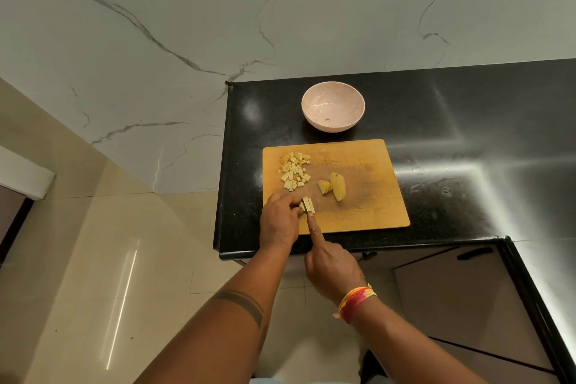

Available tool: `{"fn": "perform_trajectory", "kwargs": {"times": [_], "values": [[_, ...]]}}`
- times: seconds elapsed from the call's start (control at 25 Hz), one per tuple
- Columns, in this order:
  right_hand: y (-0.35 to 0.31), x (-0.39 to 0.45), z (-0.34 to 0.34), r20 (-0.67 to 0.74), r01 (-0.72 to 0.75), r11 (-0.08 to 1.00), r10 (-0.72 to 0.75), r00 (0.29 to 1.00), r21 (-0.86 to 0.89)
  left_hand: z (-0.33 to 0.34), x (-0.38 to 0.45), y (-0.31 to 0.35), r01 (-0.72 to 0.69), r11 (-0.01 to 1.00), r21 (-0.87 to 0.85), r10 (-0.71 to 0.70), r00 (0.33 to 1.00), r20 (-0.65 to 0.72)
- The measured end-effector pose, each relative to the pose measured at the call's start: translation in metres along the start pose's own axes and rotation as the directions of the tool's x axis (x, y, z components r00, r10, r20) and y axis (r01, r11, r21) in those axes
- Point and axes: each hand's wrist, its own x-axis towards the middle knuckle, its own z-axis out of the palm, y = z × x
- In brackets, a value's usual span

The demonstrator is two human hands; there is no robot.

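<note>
A wooden cutting board (pixel 358 206) lies on the black counter (pixel 467 140). Near the board's front left corner, my left hand (pixel 279 221) pinches a few pale potato strips (pixel 307 205) with curled fingertips. My right hand (pixel 332 268) comes in from below. Its index finger lies straight along the thin spine of a knife (pixel 309 207), which is seen edge-on across the strips. The other fingers curl around the hidden handle. A pile of small potato cubes (pixel 293 170) sits at the board's back left. Potato slices (pixel 324 186) and a larger potato piece (pixel 337 185) lie mid-board.
A pinkish bowl (pixel 333 106) stands on the counter just behind the board, with only a small scrap inside. The counter's left edge (pixel 223 165) drops to a beige tiled floor. A marble wall rises behind. Cabinet doors with dark handles (pixel 473 252) are below right.
</note>
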Motion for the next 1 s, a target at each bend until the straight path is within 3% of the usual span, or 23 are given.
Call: {"fn": "perform_trajectory", "kwargs": {"times": [0.52,0.84,1.0], "values": [[0.008,-0.018,0.005,0.049,0.010,1.000,-0.009,0.999,-0.027,0.000,0.003,0.005,0.047,0.999,0.009,-0.047,0.999,-0.011],[0.021,-0.023,-0.007,-0.071,0.011,0.998,-0.006,0.997,0.064,0.003,-0.006,0.008,0.067,0.996,-0.059,-0.067,0.998,-0.005],[0.025,-0.012,-0.013,-0.082,-0.023,0.995,0.031,0.996,0.102,0.011,-0.010,0.017,-0.008,0.993,0.117,-0.001,0.997,0.076]]}}
